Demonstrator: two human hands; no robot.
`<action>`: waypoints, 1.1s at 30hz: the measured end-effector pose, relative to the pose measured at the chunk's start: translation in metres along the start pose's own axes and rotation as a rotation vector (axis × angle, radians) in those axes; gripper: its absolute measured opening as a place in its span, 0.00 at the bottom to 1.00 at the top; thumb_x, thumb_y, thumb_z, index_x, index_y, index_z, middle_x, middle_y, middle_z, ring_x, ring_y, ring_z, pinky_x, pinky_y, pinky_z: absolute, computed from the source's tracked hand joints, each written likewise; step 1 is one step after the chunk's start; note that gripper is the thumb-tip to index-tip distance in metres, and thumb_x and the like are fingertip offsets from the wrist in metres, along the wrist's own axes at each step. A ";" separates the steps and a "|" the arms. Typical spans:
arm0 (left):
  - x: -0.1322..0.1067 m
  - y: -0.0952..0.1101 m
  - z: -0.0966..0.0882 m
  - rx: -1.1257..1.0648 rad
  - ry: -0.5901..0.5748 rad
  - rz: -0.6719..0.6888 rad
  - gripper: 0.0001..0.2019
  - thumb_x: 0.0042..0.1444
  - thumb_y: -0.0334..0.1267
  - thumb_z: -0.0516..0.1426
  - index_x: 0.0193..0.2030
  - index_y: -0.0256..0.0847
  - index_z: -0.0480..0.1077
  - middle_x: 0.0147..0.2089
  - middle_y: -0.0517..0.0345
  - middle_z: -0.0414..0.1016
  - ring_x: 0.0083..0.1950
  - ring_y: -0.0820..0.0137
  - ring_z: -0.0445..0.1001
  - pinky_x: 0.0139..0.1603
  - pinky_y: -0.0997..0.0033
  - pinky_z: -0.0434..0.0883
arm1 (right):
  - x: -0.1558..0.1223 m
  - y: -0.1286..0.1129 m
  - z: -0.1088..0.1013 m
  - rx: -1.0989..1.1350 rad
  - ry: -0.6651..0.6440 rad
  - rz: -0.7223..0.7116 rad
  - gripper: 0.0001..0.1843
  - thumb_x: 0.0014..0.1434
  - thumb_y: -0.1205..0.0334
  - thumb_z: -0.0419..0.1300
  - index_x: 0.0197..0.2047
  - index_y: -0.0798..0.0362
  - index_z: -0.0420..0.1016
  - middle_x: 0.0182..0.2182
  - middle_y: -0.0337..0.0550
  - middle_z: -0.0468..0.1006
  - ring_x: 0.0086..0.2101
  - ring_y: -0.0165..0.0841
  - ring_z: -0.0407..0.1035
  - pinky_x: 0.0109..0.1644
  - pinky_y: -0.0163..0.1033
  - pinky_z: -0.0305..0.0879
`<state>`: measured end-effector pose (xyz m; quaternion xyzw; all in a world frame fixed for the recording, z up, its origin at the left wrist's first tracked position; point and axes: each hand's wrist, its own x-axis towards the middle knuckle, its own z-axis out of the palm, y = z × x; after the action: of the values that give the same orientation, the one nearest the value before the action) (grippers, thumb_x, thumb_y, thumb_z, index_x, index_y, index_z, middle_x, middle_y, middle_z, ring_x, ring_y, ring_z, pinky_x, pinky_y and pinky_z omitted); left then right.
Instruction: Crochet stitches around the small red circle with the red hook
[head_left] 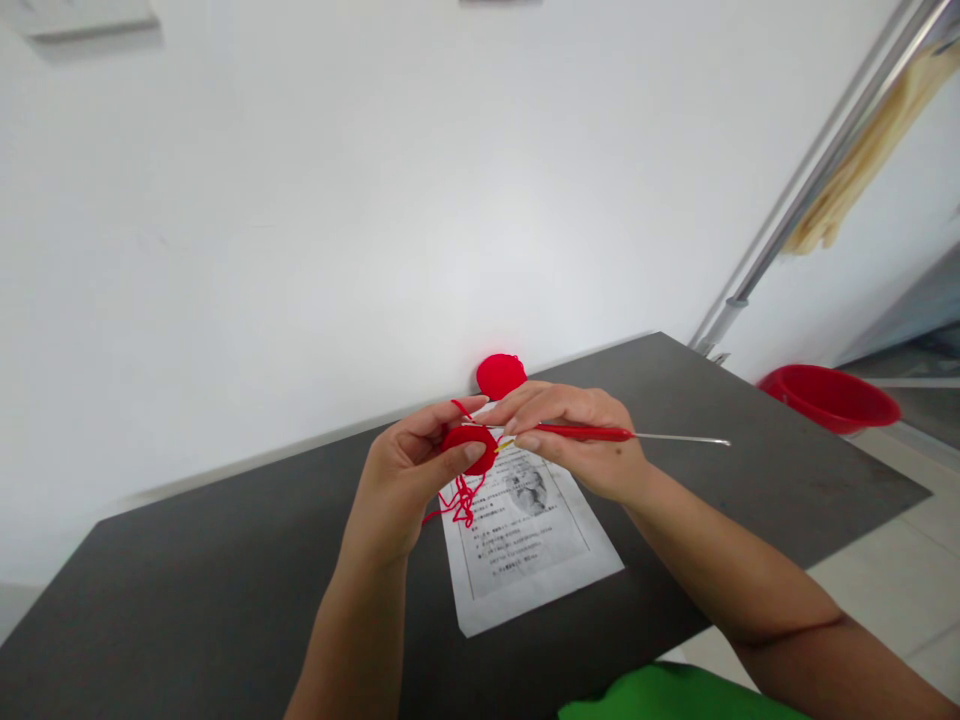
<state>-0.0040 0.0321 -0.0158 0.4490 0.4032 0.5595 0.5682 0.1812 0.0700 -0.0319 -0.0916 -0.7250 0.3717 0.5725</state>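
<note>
Between thumb and fingers, my left hand pinches a small round red crochet piece. A strand of red yarn runs over its index finger, and a loose tangle of red yarn dangles below. My right hand is closed around the red handle of a crochet hook, whose bare metal end sticks out to the right. The hook's other tip points at the crochet piece; its exact contact is hidden by the fingers. Something small and yellow shows at the piece's right edge.
Under my hands, a printed sheet lies on the dark table. A red yarn ball rests at the table's back edge by the white wall. To the right are a red basin on the floor and a metal pole.
</note>
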 end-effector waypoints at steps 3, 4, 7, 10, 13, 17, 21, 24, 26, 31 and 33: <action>0.000 0.000 0.000 -0.008 -0.006 -0.004 0.15 0.41 0.32 0.73 0.39 0.43 0.85 0.37 0.54 0.87 0.37 0.67 0.82 0.39 0.71 0.78 | 0.000 0.000 0.000 -0.007 -0.001 0.001 0.03 0.62 0.64 0.67 0.40 0.51 0.81 0.41 0.46 0.86 0.45 0.36 0.81 0.50 0.44 0.78; 0.000 0.000 -0.001 -0.012 -0.008 -0.007 0.15 0.41 0.32 0.73 0.38 0.44 0.85 0.37 0.55 0.87 0.37 0.67 0.82 0.39 0.71 0.78 | 0.000 0.000 0.000 -0.008 -0.001 0.001 0.03 0.62 0.64 0.67 0.41 0.51 0.81 0.41 0.46 0.86 0.45 0.36 0.81 0.50 0.44 0.78; 0.000 0.000 -0.001 -0.026 -0.010 -0.011 0.15 0.40 0.31 0.73 0.38 0.44 0.85 0.38 0.55 0.87 0.36 0.69 0.82 0.39 0.74 0.78 | 0.000 0.000 0.000 -0.004 -0.001 -0.004 0.03 0.62 0.65 0.67 0.41 0.51 0.81 0.41 0.46 0.86 0.44 0.35 0.81 0.49 0.43 0.79; 0.001 0.000 -0.001 -0.031 -0.017 -0.015 0.15 0.41 0.31 0.73 0.38 0.45 0.85 0.37 0.56 0.87 0.36 0.70 0.82 0.39 0.75 0.78 | -0.001 0.001 0.000 0.006 -0.004 -0.017 0.04 0.62 0.66 0.66 0.41 0.51 0.81 0.41 0.46 0.86 0.44 0.35 0.81 0.49 0.43 0.79; 0.000 0.001 0.000 -0.032 -0.014 -0.010 0.14 0.41 0.31 0.73 0.38 0.45 0.85 0.37 0.57 0.87 0.36 0.70 0.82 0.39 0.75 0.78 | -0.001 0.001 0.000 0.010 -0.001 -0.016 0.04 0.63 0.66 0.66 0.41 0.51 0.81 0.42 0.46 0.86 0.45 0.36 0.81 0.50 0.44 0.78; 0.000 0.001 0.000 -0.013 -0.008 -0.005 0.14 0.41 0.32 0.73 0.38 0.44 0.85 0.37 0.56 0.87 0.36 0.68 0.82 0.39 0.72 0.78 | -0.001 0.001 0.000 0.010 0.004 -0.002 0.03 0.62 0.64 0.67 0.41 0.51 0.82 0.41 0.46 0.86 0.44 0.35 0.81 0.50 0.44 0.78; 0.005 -0.005 -0.003 0.014 -0.021 -0.003 0.15 0.42 0.33 0.73 0.40 0.44 0.84 0.38 0.55 0.87 0.38 0.66 0.82 0.41 0.70 0.77 | -0.001 0.006 0.000 0.027 0.024 0.069 0.02 0.62 0.63 0.67 0.39 0.50 0.83 0.39 0.44 0.87 0.43 0.34 0.81 0.49 0.41 0.77; 0.018 -0.017 -0.009 0.029 -0.030 -0.020 0.16 0.43 0.33 0.72 0.42 0.41 0.83 0.39 0.52 0.87 0.40 0.64 0.82 0.43 0.68 0.76 | 0.000 0.023 0.000 0.078 0.100 0.289 0.04 0.58 0.61 0.69 0.36 0.51 0.83 0.36 0.41 0.86 0.40 0.32 0.80 0.48 0.39 0.75; 0.030 -0.029 -0.014 0.034 -0.023 -0.063 0.17 0.42 0.34 0.72 0.42 0.39 0.83 0.39 0.52 0.86 0.39 0.66 0.81 0.44 0.69 0.74 | -0.001 0.041 0.000 0.240 0.177 0.527 0.10 0.53 0.56 0.73 0.32 0.53 0.81 0.33 0.39 0.85 0.38 0.31 0.80 0.49 0.38 0.74; 0.059 -0.068 -0.031 0.105 -0.047 -0.210 0.17 0.39 0.36 0.72 0.38 0.33 0.81 0.33 0.50 0.84 0.35 0.63 0.80 0.42 0.64 0.74 | -0.010 0.095 0.000 0.455 0.230 0.891 0.17 0.48 0.53 0.75 0.31 0.54 0.76 0.30 0.40 0.84 0.32 0.30 0.78 0.39 0.36 0.76; 0.066 -0.082 -0.039 0.161 -0.062 -0.278 0.16 0.40 0.35 0.72 0.37 0.31 0.80 0.31 0.50 0.83 0.34 0.64 0.79 0.41 0.64 0.74 | -0.016 0.112 -0.002 0.474 0.210 1.003 0.16 0.51 0.55 0.74 0.30 0.55 0.74 0.29 0.40 0.83 0.30 0.31 0.77 0.36 0.38 0.77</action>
<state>-0.0163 0.1028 -0.1022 0.4501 0.4873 0.4270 0.6145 0.1550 0.1412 -0.1164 -0.3302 -0.4286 0.7399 0.3997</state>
